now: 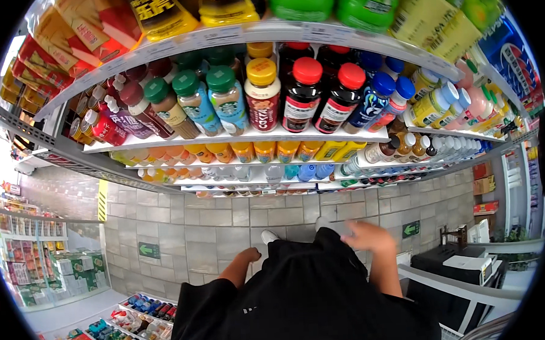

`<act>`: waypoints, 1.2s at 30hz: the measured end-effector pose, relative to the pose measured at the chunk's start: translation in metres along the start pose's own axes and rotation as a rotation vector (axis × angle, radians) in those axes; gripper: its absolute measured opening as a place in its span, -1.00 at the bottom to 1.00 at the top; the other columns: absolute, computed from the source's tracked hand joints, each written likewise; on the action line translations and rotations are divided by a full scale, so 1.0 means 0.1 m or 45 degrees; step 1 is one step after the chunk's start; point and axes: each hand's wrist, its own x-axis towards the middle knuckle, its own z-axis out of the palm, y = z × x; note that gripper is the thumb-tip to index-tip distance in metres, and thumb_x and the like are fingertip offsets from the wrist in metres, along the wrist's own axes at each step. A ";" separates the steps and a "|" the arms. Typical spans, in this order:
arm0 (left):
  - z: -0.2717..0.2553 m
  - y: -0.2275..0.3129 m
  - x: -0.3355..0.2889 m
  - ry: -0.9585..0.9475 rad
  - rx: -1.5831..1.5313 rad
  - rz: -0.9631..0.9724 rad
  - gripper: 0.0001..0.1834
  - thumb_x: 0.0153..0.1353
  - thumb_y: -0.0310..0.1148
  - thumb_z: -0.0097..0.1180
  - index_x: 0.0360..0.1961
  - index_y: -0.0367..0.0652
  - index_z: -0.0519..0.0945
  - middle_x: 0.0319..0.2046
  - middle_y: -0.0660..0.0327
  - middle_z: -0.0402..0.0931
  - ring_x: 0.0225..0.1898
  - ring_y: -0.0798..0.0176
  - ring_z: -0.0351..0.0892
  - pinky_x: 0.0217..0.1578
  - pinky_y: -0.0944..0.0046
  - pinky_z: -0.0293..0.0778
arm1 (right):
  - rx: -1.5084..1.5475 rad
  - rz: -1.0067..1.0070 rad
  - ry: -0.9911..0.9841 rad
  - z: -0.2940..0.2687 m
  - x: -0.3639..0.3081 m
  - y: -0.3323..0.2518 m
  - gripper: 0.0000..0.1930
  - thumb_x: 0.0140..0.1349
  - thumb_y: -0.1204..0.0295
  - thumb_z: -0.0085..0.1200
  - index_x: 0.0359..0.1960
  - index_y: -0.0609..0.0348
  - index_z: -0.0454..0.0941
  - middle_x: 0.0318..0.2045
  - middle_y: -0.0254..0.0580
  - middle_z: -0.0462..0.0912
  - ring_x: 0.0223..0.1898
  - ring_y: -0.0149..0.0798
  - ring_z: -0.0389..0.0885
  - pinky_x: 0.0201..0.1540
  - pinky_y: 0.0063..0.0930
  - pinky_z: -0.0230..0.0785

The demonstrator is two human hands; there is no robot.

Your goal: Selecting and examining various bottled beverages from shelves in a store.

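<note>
My left hand hangs low beside my body over the tiled floor. It is small and dim here, and its fingers are hard to make out. On the other side my right hand is raised in front of my hip, a little blurred, with its fingers apart and nothing in it. Neither hand touches the shelf ahead. On that shelf stand a yellow-capped bottle, green-capped bottles, dark red-capped bottles and blue-capped bottles, all upright in rows.
Lower shelves hold orange drink bottles and clear bottles. Large green bottles stand on the upper shelf. Grey floor tiles carry green arrow signs. A black counter with a white device stands at the right.
</note>
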 end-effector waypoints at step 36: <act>-4.84 2.17 -4.60 2.753 0.535 0.256 -0.63 0.25 -0.40 0.31 0.06 -0.24 0.56 -0.06 -0.02 0.63 0.05 -0.16 0.57 0.15 -0.09 0.42 | 0.349 -0.438 -0.143 -0.42 -0.23 -0.14 -0.32 0.49 -0.07 0.01 0.34 0.31 0.44 0.01 0.14 0.72 0.01 0.14 0.71 0.06 -0.18 0.54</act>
